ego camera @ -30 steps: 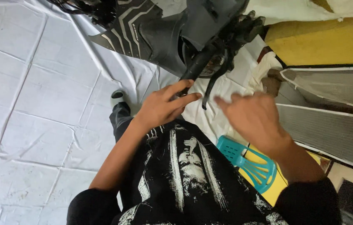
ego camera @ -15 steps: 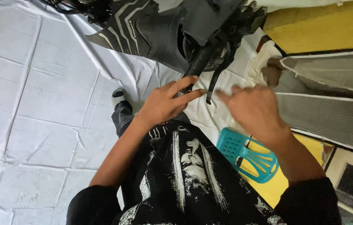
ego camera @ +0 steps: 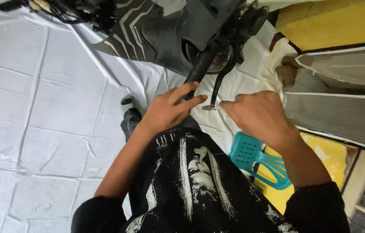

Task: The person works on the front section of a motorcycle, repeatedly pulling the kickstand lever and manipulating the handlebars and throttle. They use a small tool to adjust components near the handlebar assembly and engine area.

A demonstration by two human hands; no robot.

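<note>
The left hand (ego camera: 165,113) is reaching up to the end of a black handlebar grip (ego camera: 198,73), its fingers stretched out and resting against the grip's tip rather than clenched around it. The right hand (ego camera: 258,117) is sitting just beside it, knuckles toward the camera, its fingertips pinching a small pale piece (ego camera: 211,108) at the lower end of the black brake lever (ego camera: 222,77); how firmly it is gripping I cannot tell. The lever is hanging next to the grip, both running up into the dark front body of a scooter (ego camera: 165,30) at the top of the view. Below the hands, the person is wearing a black shirt (ego camera: 191,181) with white print and black sleeves. A teal plastic chair (ego camera: 251,157) is standing just under the right forearm, over a yellow surface. A white sheet (ego camera: 40,108) is covering the ground to the left, and a grey ribbed panel (ego camera: 337,114) is lying to the right.
</note>
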